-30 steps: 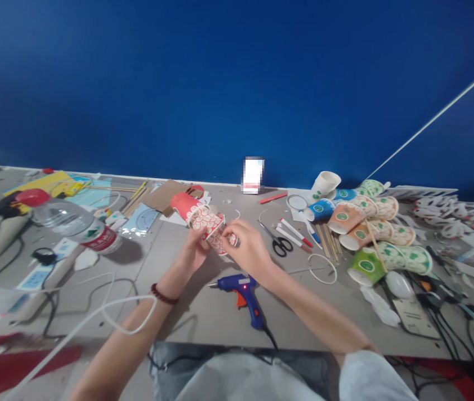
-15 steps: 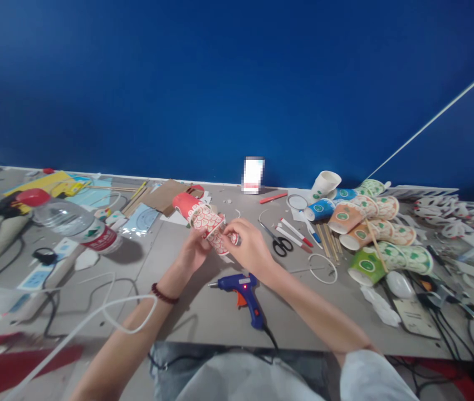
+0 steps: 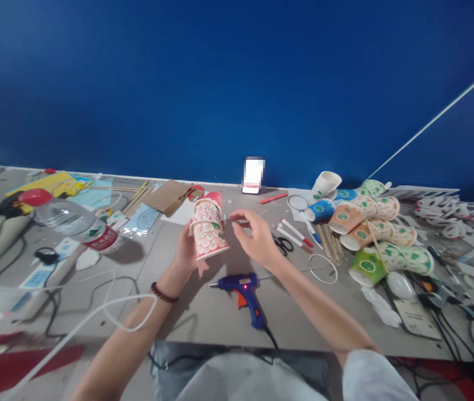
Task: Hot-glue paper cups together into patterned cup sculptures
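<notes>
Mid-frame, the left hand point(image 3: 186, 249) grasps the cups point(image 3: 210, 233), seemingly already joined end to end, while the right hand point(image 3: 257, 236) hovers just beside, its grip loose and empty; what remains, I cannot tell.

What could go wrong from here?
1. Burn: the glue gun shows a red light, so its nozzle may be hot, and it points toward the left wrist.
2. Drop: only the left hand holds the paper cups; the right hand is off them, so they could slip.
3. Snag: the cord runs to the front edge of the table; a tug might drag the gun.
</notes>
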A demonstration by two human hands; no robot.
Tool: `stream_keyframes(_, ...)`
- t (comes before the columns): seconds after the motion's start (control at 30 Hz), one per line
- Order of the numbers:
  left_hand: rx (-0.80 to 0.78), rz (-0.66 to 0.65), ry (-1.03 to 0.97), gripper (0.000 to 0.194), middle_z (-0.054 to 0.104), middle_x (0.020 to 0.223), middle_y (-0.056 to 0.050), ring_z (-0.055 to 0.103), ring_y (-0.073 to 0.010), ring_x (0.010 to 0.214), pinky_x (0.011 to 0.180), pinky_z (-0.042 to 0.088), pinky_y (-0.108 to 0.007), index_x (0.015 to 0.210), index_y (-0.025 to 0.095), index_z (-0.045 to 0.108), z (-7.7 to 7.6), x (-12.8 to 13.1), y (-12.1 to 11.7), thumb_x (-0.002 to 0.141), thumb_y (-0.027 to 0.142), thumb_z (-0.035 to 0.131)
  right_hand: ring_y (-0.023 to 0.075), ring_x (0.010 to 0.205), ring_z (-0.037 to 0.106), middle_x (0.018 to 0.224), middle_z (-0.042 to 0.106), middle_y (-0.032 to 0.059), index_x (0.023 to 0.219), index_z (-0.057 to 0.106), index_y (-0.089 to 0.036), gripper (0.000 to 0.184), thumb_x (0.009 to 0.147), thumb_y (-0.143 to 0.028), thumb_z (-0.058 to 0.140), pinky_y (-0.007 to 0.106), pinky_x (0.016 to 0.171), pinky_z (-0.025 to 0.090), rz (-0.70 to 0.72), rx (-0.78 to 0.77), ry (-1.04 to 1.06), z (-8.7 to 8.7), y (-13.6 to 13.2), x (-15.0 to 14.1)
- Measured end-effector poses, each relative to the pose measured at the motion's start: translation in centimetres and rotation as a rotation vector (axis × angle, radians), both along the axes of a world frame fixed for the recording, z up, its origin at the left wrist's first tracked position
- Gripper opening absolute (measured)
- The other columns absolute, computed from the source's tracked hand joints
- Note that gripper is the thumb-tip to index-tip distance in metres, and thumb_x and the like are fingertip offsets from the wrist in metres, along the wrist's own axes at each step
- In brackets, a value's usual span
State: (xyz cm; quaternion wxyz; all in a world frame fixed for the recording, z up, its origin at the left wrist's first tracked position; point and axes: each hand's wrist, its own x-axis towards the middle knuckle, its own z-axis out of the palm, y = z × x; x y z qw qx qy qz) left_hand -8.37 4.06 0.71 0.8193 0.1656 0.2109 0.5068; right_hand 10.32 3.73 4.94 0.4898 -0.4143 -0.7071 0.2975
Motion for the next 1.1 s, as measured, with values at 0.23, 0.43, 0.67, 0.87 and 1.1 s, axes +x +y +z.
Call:
stream_keyframes(0.23,0.012,-0.115,0.079,0.057,0.074,0.098,-0.016,0.069,-0.0237,0.076,0.065,0.055,-0.032,0.112,0.011,0.066,-0.5,-0.5,0.3,0.076,0.054,0.059,0.0225,0.121,0.055,0.132,0.056,0.0107,0.125,0.052,-0.024,0.045,0.082,-0.027,0.063,0.041,0.101,0.047,0.020,-0.138,0.072,-0.5,1.3,0.7)
stream_keyframes(0.43,-0.081,-0.252,0.287,0.059,0.071,0.085,-0.017,0.064,-0.0258,0.066,0.059,0.050,-0.038,0.110,0.017,0.068,-1.0,-1.7,1.6,0.079,0.063,0.047,0.0241,0.130,0.049,0.142,0.050,0.0085,0.131,0.050,-0.028,0.058,0.077,-0.035,0.071,0.041,0.105,0.044,0.040,-0.322,0.153,-0.5,2.5,1.9)
stream_keyframes(0.67,-0.012,-0.272,0.235,0.054,0.070,0.076,-0.011,0.051,-0.0177,0.049,0.051,0.043,-0.033,0.108,0.018,0.068,-2.8,-2.4,1.5,0.083,0.060,0.045,0.0200,0.106,0.064,0.123,0.064,0.0032,0.116,0.060,-0.027,0.046,0.073,-0.034,0.075,0.038,0.096,0.051,0.248,-0.542,0.247,0.6,2.8,2.6)
stream_keyframes(0.87,0.028,-0.003,0.129,0.008,0.068,0.081,-0.006,0.061,-0.0161,0.069,0.058,0.050,-0.026,0.084,0.018,0.066,-1.4,-0.2,0.3,0.081,0.022,0.060,0.0183,0.097,0.066,0.117,0.062,0.0038,0.107,0.058,-0.024,0.047,0.068,-0.037,0.080,0.033,0.084,0.055,0.149,-0.551,0.316,0.6,2.7,2.4)
stream_keyframes(1.1,0.278,0.278,0.266,0.029,0.072,0.100,-0.001,0.065,-0.0209,0.095,0.081,0.053,-0.034,0.092,0.024,0.068,-0.1,1.3,0.0,0.068,0.008,0.072,0.0180,0.090,0.067,0.114,0.061,0.0039,0.114,0.055,-0.025,0.055,0.069,-0.045,0.078,0.034,0.077,0.055,0.119,-0.516,0.144,-0.1,2.3,2.2)
